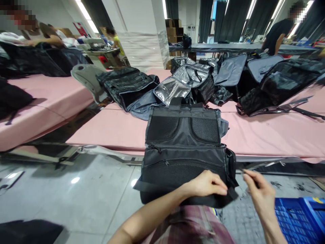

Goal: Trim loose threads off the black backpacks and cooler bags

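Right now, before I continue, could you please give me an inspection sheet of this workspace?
Surface: pink-covered table, with grey floor in front of it.
Job's things: black bag, upright before the table's near edge, mesh pockets and zips facing the camera.
Clutter: pile of open bags with silver lining on the table; blue crate at lower right.
Hands: left hand grips the bag's lower right corner; right hand beside it, fingers pinched, on what I cannot tell.
Cables: nothing seen.
Surroundings: a person in black at a far table; strip lights overhead.
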`<state>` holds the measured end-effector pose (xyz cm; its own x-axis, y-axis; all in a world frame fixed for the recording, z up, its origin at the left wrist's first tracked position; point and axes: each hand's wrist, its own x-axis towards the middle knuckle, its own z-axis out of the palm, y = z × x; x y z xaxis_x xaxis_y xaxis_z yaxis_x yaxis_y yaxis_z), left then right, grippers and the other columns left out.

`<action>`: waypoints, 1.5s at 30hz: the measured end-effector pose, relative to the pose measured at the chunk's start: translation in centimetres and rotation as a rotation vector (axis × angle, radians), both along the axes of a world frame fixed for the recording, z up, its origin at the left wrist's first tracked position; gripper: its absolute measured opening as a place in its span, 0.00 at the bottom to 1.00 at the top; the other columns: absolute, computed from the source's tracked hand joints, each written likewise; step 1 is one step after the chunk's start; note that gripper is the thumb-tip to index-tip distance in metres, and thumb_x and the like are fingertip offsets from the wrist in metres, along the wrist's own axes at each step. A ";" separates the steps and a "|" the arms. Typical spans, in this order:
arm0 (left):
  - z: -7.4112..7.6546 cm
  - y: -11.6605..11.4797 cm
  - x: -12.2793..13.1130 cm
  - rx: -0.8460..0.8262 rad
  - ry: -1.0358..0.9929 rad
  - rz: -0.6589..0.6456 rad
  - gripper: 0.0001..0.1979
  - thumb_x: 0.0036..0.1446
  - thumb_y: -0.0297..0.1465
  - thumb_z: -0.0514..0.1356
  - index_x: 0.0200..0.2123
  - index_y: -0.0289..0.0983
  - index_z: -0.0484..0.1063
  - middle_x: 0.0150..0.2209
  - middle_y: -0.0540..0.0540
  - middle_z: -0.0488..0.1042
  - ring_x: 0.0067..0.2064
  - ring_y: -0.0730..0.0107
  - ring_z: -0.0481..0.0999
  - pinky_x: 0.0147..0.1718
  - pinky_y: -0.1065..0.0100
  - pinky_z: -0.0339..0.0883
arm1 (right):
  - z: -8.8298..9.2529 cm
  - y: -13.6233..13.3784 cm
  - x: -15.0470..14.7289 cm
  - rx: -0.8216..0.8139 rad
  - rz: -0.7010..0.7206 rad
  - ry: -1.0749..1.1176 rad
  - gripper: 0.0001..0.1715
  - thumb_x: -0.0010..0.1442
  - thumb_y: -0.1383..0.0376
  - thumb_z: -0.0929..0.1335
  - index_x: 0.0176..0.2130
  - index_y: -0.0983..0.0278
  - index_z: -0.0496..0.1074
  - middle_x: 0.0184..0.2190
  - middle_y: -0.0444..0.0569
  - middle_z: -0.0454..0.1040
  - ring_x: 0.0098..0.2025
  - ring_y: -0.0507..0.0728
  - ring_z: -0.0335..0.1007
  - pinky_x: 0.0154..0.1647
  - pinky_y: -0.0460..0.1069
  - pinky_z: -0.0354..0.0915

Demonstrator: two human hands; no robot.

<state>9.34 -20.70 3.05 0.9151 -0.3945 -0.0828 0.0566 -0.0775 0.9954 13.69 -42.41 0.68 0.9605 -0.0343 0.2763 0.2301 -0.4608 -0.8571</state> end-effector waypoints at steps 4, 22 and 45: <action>0.9 6.3 -3.3 0.361 -0.174 -0.042 0.11 0.52 0.35 0.62 0.39 0.41 0.79 0.39 0.45 0.78 0.42 0.64 0.75 0.44 0.70 0.64 | -1.4 -1.8 1.8 0.274 -0.231 0.144 0.31 0.45 0.50 0.73 0.43 0.67 0.73 0.33 0.51 0.75 0.28 0.53 0.68 0.24 0.46 0.64; -0.5 15.9 -6.7 1.164 -0.355 0.963 0.14 0.60 0.40 0.56 0.33 0.36 0.73 0.33 0.44 0.72 0.39 0.63 0.69 0.42 0.61 0.58 | 0.9 10.4 7.2 -0.458 0.158 -0.271 0.23 0.57 0.51 0.60 0.39 0.61 0.76 0.39 0.49 0.76 0.39 0.59 0.71 0.33 0.50 0.61; 1.1 20.7 -7.4 1.190 -0.195 0.995 0.12 0.58 0.36 0.59 0.43 0.38 0.70 0.43 0.46 0.72 0.44 0.64 0.70 0.42 0.65 0.58 | 1.1 10.6 8.0 -0.846 -0.034 -0.083 0.35 0.54 0.38 0.59 0.45 0.59 0.73 0.39 0.59 0.75 0.29 0.66 0.70 0.22 0.54 0.56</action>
<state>1.95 -0.02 4.14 0.7917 0.5569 0.2512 0.4444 -0.8071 0.3888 21.68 -31.79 1.78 0.9382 0.1873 0.2910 0.2516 -0.9466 -0.2017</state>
